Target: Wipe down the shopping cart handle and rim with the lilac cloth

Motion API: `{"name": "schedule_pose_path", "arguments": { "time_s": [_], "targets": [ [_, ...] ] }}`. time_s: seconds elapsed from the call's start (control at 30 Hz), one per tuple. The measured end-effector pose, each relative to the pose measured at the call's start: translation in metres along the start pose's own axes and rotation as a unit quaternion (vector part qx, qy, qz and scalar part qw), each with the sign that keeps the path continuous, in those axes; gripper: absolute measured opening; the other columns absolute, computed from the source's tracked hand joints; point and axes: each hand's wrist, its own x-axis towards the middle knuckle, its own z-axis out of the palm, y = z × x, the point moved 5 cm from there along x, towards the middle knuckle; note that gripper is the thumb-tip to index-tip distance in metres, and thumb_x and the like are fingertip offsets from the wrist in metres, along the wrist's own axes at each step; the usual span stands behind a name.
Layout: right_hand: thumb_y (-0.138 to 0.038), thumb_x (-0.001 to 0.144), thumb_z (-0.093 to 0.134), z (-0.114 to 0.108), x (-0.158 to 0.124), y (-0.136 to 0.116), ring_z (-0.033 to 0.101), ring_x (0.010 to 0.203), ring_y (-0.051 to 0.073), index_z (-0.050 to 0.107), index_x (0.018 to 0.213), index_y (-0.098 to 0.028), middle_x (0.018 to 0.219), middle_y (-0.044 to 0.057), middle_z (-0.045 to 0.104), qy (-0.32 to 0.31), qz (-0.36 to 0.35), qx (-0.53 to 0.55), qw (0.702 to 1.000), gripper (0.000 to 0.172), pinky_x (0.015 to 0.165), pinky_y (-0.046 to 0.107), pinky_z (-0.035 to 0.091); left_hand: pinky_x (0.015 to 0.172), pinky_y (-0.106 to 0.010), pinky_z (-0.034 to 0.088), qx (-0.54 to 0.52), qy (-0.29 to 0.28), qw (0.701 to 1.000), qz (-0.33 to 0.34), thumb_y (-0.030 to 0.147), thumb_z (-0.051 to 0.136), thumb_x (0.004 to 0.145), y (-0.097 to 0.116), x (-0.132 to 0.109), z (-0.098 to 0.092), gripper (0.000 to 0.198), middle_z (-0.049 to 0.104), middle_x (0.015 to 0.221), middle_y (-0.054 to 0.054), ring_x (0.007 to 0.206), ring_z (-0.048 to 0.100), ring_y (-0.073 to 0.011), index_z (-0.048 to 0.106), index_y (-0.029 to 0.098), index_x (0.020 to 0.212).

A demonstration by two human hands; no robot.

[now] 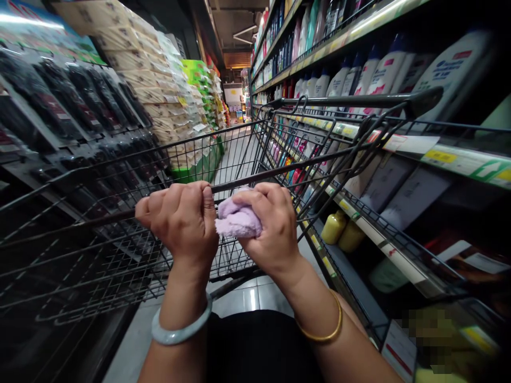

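Observation:
My left hand (pixel 179 215) is wrapped round the top rail of a black wire shopping cart (pixel 235 154). In my right hand (pixel 275 223) is a crumpled lilac cloth (pixel 239 219), bunched between the thumb and fingers close to the same rail. Whether my right fingers also touch the rail is hidden by the cloth and the hand. The cart stands askew before me, its dark handle bar (pixel 351 100) up at the right. Through the wires I see the cart's mesh and the floor below.
Shelves of shampoo bottles (pixel 385 72) run along the right, close to the cart. On the left hang packaged dark goods (pixel 72 101), with stacked tissue-like packs (pixel 155 80) and a green display (pixel 199 88) beyond. A tiled aisle floor (pixel 235 151) stretches ahead.

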Motion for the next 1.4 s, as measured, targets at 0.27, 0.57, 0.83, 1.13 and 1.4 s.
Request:
{"name": "schedule_pose_path", "arguments": {
  "time_s": [0.27,0.57,0.83,1.13,1.4],
  "targets": [
    [-0.041,0.092,0.075,-0.017,0.001,0.026,0.062,0.114,0.029,0.071,0.116,-0.028,0.114,0.008,0.069,0.128,0.048,-0.016,0.99,0.028,0.105,0.052,0.054,0.105,-0.054,0.03,-0.013,-0.005,1.0,0.002,0.049,0.043,0.111,0.0,0.0,0.002,0.039,0.074,0.097,-0.009,0.098,0.058,-0.0305,0.073,0.027,0.101],
    [-0.039,0.093,0.073,-0.017,0.002,0.024,0.064,0.111,0.028,0.072,0.117,-0.027,0.113,0.008,0.069,0.098,0.0,-0.008,0.995,0.027,0.102,0.049,0.056,0.106,-0.055,0.03,-0.014,-0.006,1.0,-0.004,0.05,0.042,0.111,-0.002,-0.001,0.002,0.041,0.072,0.096,-0.009,0.1,0.057,-0.031,0.073,0.027,0.099],
    [-0.038,0.092,0.074,-0.002,-0.006,0.012,0.064,0.11,0.028,0.072,0.119,-0.027,0.116,0.009,0.067,0.076,0.02,-0.025,0.997,0.029,0.1,0.049,0.058,0.107,-0.057,0.032,-0.023,-0.016,0.999,-0.02,0.051,0.044,0.11,-0.004,-0.001,0.003,0.039,0.072,0.098,-0.011,0.103,0.057,-0.0328,0.073,0.027,0.1],
    [-0.035,0.092,0.076,-0.03,0.004,0.036,0.063,0.114,0.028,0.072,0.118,-0.028,0.116,0.008,0.069,0.192,0.039,-0.007,0.981,0.027,0.106,0.053,0.056,0.109,-0.057,0.03,-0.02,-0.003,1.0,-0.009,0.049,0.044,0.11,-0.003,-0.002,0.002,0.038,0.071,0.095,-0.01,0.104,0.056,-0.0326,0.073,0.027,0.099],
    [-0.04,0.092,0.077,-0.006,0.0,0.019,0.067,0.114,0.027,0.074,0.119,-0.028,0.115,0.008,0.069,0.08,0.037,0.022,0.996,0.03,0.103,0.047,0.059,0.104,-0.056,0.033,-0.022,-0.005,1.0,-0.005,0.05,0.044,0.11,-0.004,-0.001,0.002,0.038,0.072,0.096,-0.01,0.1,0.057,-0.032,0.073,0.027,0.1]
  ]
}}
